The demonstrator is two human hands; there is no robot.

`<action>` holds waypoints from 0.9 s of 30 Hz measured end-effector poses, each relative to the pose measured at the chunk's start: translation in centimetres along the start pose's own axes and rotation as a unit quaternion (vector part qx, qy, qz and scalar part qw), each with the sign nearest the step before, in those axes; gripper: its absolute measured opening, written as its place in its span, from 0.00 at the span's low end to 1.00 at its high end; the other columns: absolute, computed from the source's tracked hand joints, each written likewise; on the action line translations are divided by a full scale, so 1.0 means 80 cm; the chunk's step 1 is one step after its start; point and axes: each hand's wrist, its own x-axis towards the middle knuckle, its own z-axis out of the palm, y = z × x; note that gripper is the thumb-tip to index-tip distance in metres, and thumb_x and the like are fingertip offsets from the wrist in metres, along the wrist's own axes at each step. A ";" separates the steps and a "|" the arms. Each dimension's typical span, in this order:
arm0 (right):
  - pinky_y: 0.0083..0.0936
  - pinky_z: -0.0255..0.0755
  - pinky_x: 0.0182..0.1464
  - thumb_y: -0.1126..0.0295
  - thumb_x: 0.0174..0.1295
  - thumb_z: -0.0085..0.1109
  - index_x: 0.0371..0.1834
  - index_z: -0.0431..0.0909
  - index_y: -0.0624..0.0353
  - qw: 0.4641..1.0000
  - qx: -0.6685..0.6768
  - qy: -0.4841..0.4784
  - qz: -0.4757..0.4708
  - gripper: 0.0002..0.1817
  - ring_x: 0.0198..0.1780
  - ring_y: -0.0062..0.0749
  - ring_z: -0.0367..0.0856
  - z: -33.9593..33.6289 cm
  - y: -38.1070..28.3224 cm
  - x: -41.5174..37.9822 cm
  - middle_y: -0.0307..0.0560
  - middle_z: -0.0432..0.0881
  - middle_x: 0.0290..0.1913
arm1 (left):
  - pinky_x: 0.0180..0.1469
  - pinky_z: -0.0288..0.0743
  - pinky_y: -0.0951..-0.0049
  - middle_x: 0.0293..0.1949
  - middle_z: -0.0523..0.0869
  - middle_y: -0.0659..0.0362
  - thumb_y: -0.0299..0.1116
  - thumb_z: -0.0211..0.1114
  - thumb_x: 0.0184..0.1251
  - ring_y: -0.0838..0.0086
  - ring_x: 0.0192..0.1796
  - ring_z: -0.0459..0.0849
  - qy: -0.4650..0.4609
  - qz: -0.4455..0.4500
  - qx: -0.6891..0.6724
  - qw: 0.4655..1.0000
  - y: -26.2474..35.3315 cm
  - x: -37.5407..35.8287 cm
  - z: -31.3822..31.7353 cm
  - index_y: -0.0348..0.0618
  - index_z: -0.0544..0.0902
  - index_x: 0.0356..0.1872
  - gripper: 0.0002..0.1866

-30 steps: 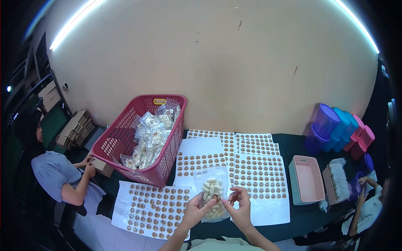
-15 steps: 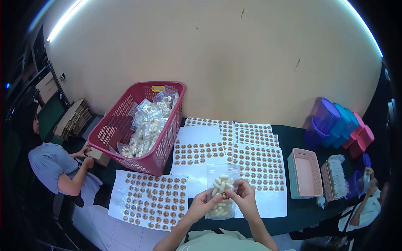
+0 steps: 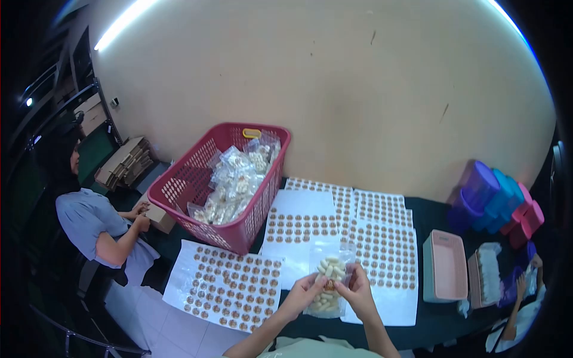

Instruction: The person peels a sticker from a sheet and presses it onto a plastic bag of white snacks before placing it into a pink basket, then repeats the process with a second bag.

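A see-through plastic pouch (image 3: 325, 308) filled with white, capsule-shaped pieces is held upright in front of me, above the sheets of stickers. My left hand (image 3: 303, 292) grips its left side, the thumb lying across the front. On the other side my right hand (image 3: 357, 292) has hold of the pouch, its thumb pressed on the front too. A round brown sticker (image 3: 329, 286) sits on the pouch between the two thumbs. Behind and to the left, sticker sheets (image 3: 298, 225) with rows of small round brown labels lie on the table; another sheet (image 3: 233, 286) is at the left.
A red basket (image 3: 239, 235) holding several filled pouches (image 3: 236, 185) stands at the back left. To the right are a pink-and-green basket (image 3: 447, 265), a basket of white packets (image 3: 489, 277) and colored tubs (image 3: 480, 182). One person (image 3: 104, 227) handles a box at left; another (image 3: 525, 316) works at right.
My view has turned left, so everything sits further right in the picture. Both hands keep hold of the pouch, thumbs still at the sticker.
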 end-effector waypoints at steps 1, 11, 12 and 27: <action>0.16 0.66 0.37 0.74 0.49 0.59 0.44 0.63 0.63 1.000 -0.009 0.003 -0.003 0.20 0.35 0.17 0.70 -0.001 -0.004 0.000 0.40 0.69 0.37 | 0.40 0.71 0.83 0.40 0.79 0.61 0.40 0.53 0.63 0.84 0.38 0.77 0.001 -0.009 0.007 1.000 0.005 -0.002 0.004 0.36 0.71 0.49 0.19; 0.20 0.67 0.41 0.74 0.48 0.59 0.49 0.57 0.62 0.999 -0.028 -0.020 -0.011 0.26 0.40 0.20 0.70 -0.006 0.012 -0.007 0.43 0.67 0.40 | 0.40 0.72 0.82 0.40 0.78 0.60 0.33 0.56 0.61 0.82 0.40 0.77 -0.020 0.032 -0.003 0.999 -0.007 0.000 0.008 0.35 0.71 0.47 0.16; 0.22 0.66 0.43 0.74 0.48 0.60 0.51 0.55 0.62 0.998 -0.044 -0.031 -0.023 0.29 0.42 0.23 0.69 0.004 -0.010 -0.015 0.45 0.67 0.42 | 0.40 0.72 0.82 0.40 0.78 0.60 0.33 0.56 0.61 0.82 0.39 0.77 0.005 0.016 -0.002 1.000 -0.002 0.000 0.013 0.35 0.72 0.47 0.16; 0.21 0.67 0.47 0.80 0.50 0.53 0.53 0.55 0.64 0.989 0.094 0.001 0.114 0.27 0.48 0.27 0.70 0.023 0.049 -0.035 0.49 0.66 0.48 | 0.43 0.70 0.82 0.43 0.77 0.60 0.31 0.57 0.60 0.82 0.42 0.75 -0.005 -0.006 -0.008 1.000 -0.041 -0.032 -0.017 0.35 0.67 0.52 0.20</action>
